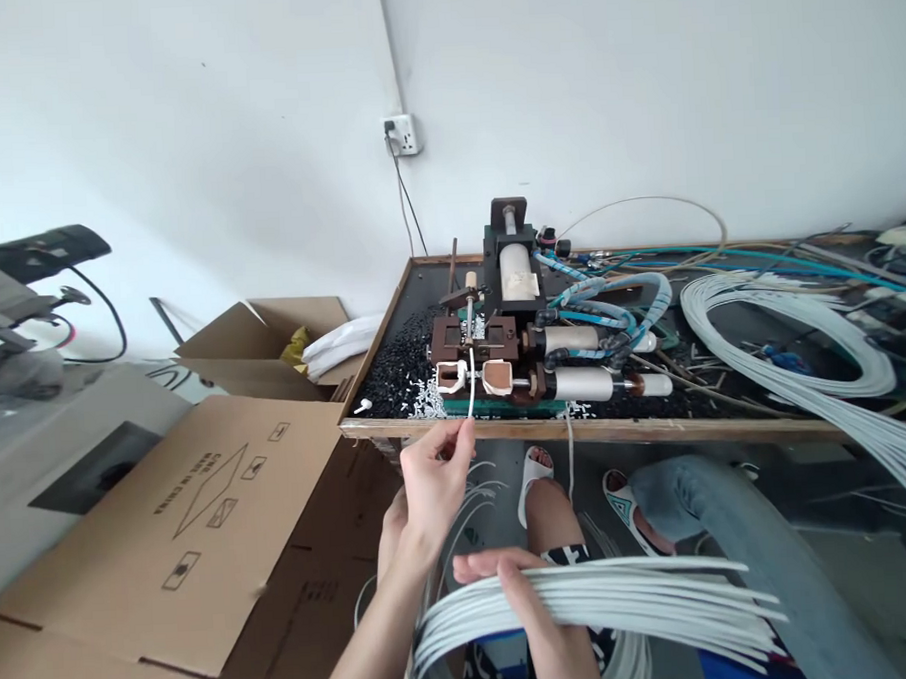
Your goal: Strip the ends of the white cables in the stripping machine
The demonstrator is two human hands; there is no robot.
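Pinch of left hand [438,470], thumb against forefinger, on white strand [473,381] crossing workbench [652,429] front edge to pneumatic fixture [526,328]. Grip of right hand [536,611], fingers together, on strand bundle [644,596].

Plain white-walled corner of a workshop, desk against the wall.
Wall [263,118] pale, a few small dark specks; brighter at far left, soft grey shading mid-left. Socket plate [408,136] above desk's left end, white conduit [388,42] running up from it, black cord [408,191] hanging down. Desk [652,428] has dark top, wooden edging. Open carton [265,353] by its left end, larger printed carton [255,468] in front. Floor [588,479] grey, in shade under desk.
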